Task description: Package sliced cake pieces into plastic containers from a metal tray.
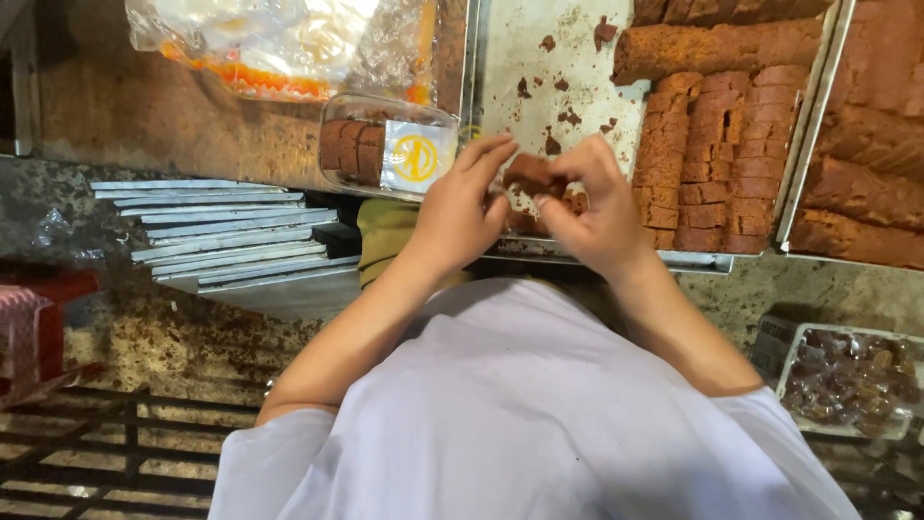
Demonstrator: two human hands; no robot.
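Both hands met over the metal tray (568,106), the left hand (460,214) and right hand (595,217) pinching one brown cake slice (531,175) between their fingertips, lifted clear of the tray. Cut slices (724,159) lay stacked in rows just beside, and a clear plastic box (390,146), partly filled with slices, sat near the left hand on the desk (164,116).

The cake slices (717,164) at two o'clock are reddish brown, on a grey metal tray (539,58) flecked with dark crumbs. The clear box (385,144) at eleven o'clock carries a white-and-yellow label. The shirt (520,414) is white.
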